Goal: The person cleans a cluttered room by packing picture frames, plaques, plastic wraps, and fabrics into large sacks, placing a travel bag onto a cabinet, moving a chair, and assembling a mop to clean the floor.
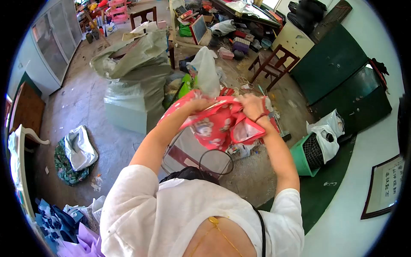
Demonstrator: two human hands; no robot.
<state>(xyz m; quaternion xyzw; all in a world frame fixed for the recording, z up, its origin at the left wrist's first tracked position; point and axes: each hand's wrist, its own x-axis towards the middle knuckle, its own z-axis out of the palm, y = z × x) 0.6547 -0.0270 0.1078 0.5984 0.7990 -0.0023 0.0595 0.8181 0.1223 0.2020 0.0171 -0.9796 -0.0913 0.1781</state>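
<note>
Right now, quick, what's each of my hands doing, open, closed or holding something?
Left hand: closed, holding the red, white-flowered fabric item.
Right hand: closed, gripping the same fabric item.

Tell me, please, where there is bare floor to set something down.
The floor looks free between the floral bundle and the large grey sack, and from that sack across to the tall cabinet. Beyond the red cloth, clutter crowds it.

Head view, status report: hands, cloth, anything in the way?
Left hand and right hand gripping red patterned cloth. Cloth raised, bunched. White plastic bag behind it; nothing blocking hands.
</note>
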